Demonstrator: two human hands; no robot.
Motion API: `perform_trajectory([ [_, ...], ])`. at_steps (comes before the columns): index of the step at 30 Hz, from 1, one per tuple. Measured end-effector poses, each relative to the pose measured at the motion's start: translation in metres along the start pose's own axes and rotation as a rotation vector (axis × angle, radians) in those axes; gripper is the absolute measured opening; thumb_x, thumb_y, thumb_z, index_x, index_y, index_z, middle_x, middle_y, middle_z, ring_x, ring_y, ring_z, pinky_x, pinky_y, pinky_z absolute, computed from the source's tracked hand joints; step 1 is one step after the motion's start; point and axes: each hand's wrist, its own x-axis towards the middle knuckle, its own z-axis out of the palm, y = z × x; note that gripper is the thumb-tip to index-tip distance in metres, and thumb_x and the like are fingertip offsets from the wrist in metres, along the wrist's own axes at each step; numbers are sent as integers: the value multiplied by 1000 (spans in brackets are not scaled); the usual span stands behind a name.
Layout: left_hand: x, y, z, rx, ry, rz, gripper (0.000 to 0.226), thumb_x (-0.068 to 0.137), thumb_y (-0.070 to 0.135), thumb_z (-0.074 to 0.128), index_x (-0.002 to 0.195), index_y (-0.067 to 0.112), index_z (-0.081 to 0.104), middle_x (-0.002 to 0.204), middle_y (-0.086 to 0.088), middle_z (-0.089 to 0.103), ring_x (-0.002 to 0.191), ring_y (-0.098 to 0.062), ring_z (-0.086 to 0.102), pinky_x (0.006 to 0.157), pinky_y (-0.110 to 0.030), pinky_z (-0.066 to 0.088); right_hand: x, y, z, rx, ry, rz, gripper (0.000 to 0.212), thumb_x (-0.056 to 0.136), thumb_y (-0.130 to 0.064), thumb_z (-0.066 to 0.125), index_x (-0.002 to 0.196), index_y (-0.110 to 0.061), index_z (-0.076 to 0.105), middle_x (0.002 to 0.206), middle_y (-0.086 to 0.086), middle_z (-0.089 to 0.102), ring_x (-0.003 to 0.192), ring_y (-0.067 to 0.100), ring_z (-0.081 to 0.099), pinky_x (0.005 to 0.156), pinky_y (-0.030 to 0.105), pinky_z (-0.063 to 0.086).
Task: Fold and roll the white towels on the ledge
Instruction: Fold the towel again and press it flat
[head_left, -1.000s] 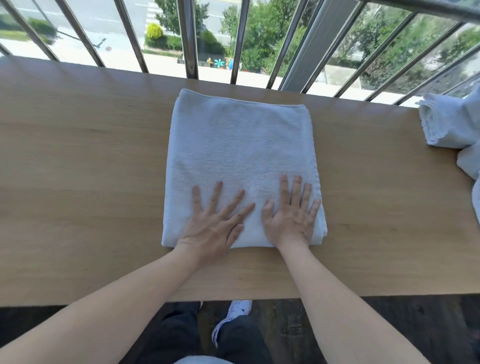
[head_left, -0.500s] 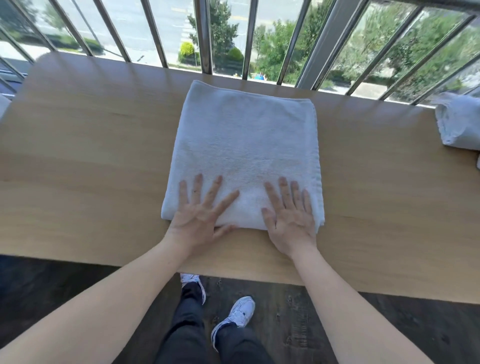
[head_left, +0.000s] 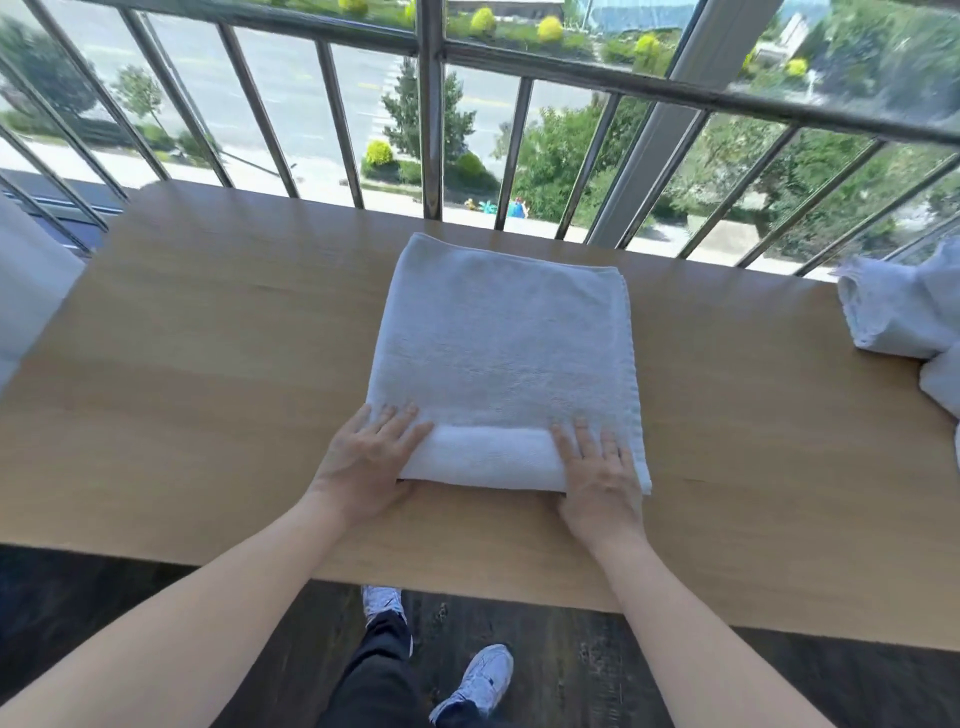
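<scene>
While both hands sit at its near edge, the folded towel (head_left: 501, 358) lies flat on the wooden ledge (head_left: 208, 389), approx mid-ledge, w/ its far edge just short of the metal railing (head_left: 431, 130). The near edge is turned up & over into a short roll (head_left: 483, 457) lying across the towel's width. The rest of the towel is flat beyond it.

The left hand (head_left: 363, 457) is on the roll's left end. Its fingers (head_left: 395, 421) are close together & bent over the top, tips on the flat part just past the roll, thumb down at the near side, tucked under.

The right hand (head_left: 597, 478) is on the right end, much the same way. Its fingers (head_left: 582, 441) are slightly apart, laid over the top, tips reaching the flat part. The thumb is at the near side by the roll's bottom edge, mostly hidden, so can't tell how far under it goes. The towel's near right corner sticks out just past this hand. Both forearms are bare & come in from the near side.

At the far right of the ledge are more white towels (head_left: 898, 317), loose & bunched, well apart from the folded one & partly cut off by the frame. At the left edge is a white cloth shape (head_left: 31, 291); can't tell what it is. Below the ledge's near edge are a dark floor (head_left: 571, 649), dark trousers & white shoes (head_left: 483, 680). Beyond the railing are a street, trees & shrubs.
</scene>
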Motion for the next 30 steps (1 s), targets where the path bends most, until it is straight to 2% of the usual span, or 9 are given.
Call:
perform_trajectory([
  [4,1,-30,-4,-239,183,57,71,44,29,96,110,18,71,102,3,75,92,-23,73,86,-37,57,5,-10,-25,115,91,130,73,73,-14,60,139,-37,42,137,-6,55,117,28,53,95,36,41],
  [6,3,-43,-4,-398,213,-6,62,55,41,87,112,26,67,104,11,73,100,-19,68,88,-32,52,10,-14,-39,217,110,223,62,70,-20,59,127,-41,53,112,-7,66,99,25,61,76,31,39],
  [10,15,-72,-5,-560,222,9,72,62,65,76,122,31,55,123,11,65,115,-16,59,96,-30,44,26,-7,-60,327,-3,294,41,74,-30,55,112,-44,63,106,-7,66,106,28,61,85,34,42],
  [14,47,-90,-8,-662,50,98,71,64,40,92,124,26,57,138,13,57,138,-16,48,108,-36,42,43,12,-81,330,-78,205,13,64,-34,43,71,-39,54,74,-17,55,86,25,56,74,32,39],
  [17,78,-95,-19,-671,-87,18,43,72,34,79,105,49,56,111,30,61,107,-3,61,81,-22,48,60,23,-104,271,-165,137,7,71,-30,51,65,-32,51,66,-13,49,74,20,50,64,29,36],
  [20,99,-95,-27,-738,-109,-196,24,69,53,70,90,55,59,85,31,65,74,1,62,55,-14,44,84,37,-125,344,-210,101,9,69,-25,56,68,-17,54,61,-7,53,62,17,50,51,26,33],
  [22,108,-93,-31,-817,-59,-333,21,63,70,69,81,66,60,78,39,64,75,13,61,54,-11,42,103,44,-143,362,-228,88,13,66,-25,57,67,-13,50,63,-3,54,60,17,49,51,28,34],
  [26,133,-93,-34,-854,-4,-494,48,56,86,54,70,42,67,72,19,68,73,-2,63,63,-29,50,137,50,-174,327,-152,45,14,65,-24,56,68,-11,52,64,-2,58,60,15,51,50,28,31],
  [30,172,-102,-44,-844,-71,-564,59,54,90,50,79,39,68,81,17,67,80,-8,64,70,-36,51,176,54,-198,184,-49,-5,7,69,-27,56,70,-21,55,72,-8,55,74,19,54,57,29,31],
])
